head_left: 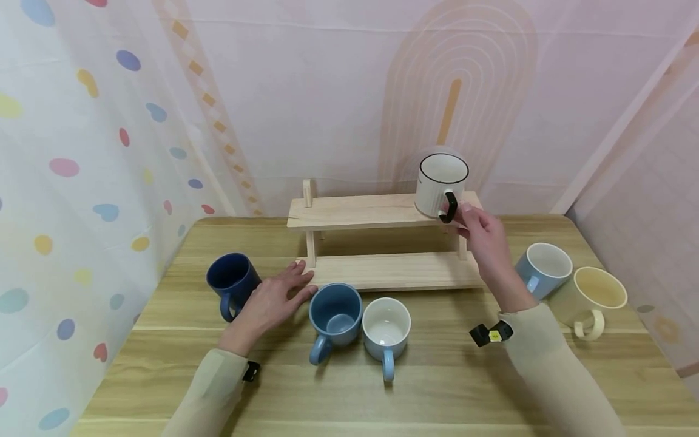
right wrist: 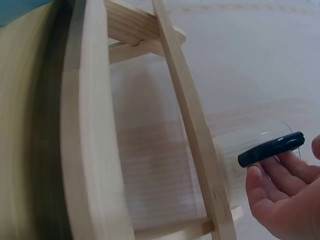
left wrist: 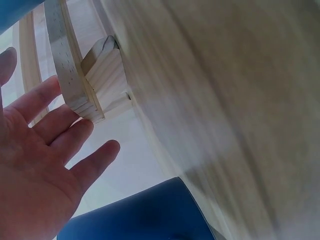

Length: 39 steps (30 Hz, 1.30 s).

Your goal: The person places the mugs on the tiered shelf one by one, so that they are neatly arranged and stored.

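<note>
Bearings were read from the middle of the wooden rack [head_left: 311, 247], with 12 o'clock toward the cloth backdrop [head_left: 327, 109]. The white mug [head_left: 428, 197] stood upright at the upper shelf [head_left: 355, 211], between 1 and 2 o'clock, near that board's 3 o'clock end; its base appeared to bear on the wood. Its black handle [right wrist: 272, 149] faced about 5 o'clock.

The right hand [head_left: 483, 233], at 3 o'clock, was partly closed, its fingers curled at the handle and its thumb apart from it in the right wrist view; firmness of hold could not be determined. The left hand [head_left: 281, 294], at 8 o'clock, lay with fingers spread, holding nothing, fingertips against the end of the lower shelf [head_left: 393, 272].

A blue mug [head_left: 335, 314] stood at 7 o'clock, a pale blue mug [head_left: 386, 328] just beside it at 6.

In the inspector's judgement, good handling required the whole base flat and inside the board's edge before any loosening, the fingers drawn clear of the handle toward 5 o'clock without tugging, and light, even left-hand pressure so the rack did not shift.
</note>
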Motion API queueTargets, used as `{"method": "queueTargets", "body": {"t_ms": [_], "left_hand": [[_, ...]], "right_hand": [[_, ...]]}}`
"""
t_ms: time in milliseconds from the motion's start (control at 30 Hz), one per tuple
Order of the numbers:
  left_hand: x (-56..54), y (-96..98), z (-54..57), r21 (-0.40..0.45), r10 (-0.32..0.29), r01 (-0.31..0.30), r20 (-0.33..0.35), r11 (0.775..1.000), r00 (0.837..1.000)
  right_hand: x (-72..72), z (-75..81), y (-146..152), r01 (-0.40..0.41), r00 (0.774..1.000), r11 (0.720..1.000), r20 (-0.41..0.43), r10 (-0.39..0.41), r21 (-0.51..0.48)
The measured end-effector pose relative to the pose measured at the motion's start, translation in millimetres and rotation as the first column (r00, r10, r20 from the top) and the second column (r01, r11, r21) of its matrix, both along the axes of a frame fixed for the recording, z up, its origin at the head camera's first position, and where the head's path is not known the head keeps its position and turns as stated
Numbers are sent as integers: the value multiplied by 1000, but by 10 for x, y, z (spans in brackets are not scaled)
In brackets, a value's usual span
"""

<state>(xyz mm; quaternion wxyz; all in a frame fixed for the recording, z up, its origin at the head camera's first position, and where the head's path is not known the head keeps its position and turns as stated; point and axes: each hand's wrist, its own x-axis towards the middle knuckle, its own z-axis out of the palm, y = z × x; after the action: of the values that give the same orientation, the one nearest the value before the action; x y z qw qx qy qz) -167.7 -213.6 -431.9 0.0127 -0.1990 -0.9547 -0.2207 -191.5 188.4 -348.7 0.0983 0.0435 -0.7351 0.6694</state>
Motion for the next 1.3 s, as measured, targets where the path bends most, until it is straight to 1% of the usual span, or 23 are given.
{"method": "queueTargets", "body": {"t_ms": [100, 233, 367, 567, 667, 767, 900, 967, 1100, 1300], "left_hand": [[-1, -1, -4, -3, -1, 1, 1, 1000, 1000], [-1, -3, -15, -1, 1, -1, -6, 1000, 1000], [-5, -6, -22, 0, 0, 0, -6, 1000, 1000], [-1, -4, -9, 0, -2, 2, -5, 1000, 1000], [-4, 0, -1, 0, 0, 0, -2, 1000, 1000], [0, 3, 18, -4, 3, -3, 7, 1000, 1000], [11, 3, 44, -11, 2, -2, 18, 1000, 1000], [11, 1, 51, -13, 4, -3, 21, 1000, 1000], [9, -8, 50, -17, 2, -2, 23, 1000, 1000], [-3, -6, 19, -17, 0, 1, 33, 1000, 999]], "right_hand": [[79, -53, 47, 14, 1000, 998, -14, -13, 68], [189, -121, 94, 19, 999, 987, -38, -13, 161], [305, -185, 118, 31, 998, 977, -67, -17, 213], [501, -269, 140, 27, 998, 951, -56, -10, 308], [605, -288, 139, 1, 999, 935, -47, 16, 355], [702, -304, 128, -37, 997, 925, -47, 59, 379], [807, -327, 95, -103, 989, 926, -66, 135, 363], [861, -338, 71, -141, 982, 923, -65, 176, 359], [980, -363, 22, -218, 968, 903, -34, 248, 371], [1144, -399, -12, -276, 952, 866, -6, 306, 416]]}}
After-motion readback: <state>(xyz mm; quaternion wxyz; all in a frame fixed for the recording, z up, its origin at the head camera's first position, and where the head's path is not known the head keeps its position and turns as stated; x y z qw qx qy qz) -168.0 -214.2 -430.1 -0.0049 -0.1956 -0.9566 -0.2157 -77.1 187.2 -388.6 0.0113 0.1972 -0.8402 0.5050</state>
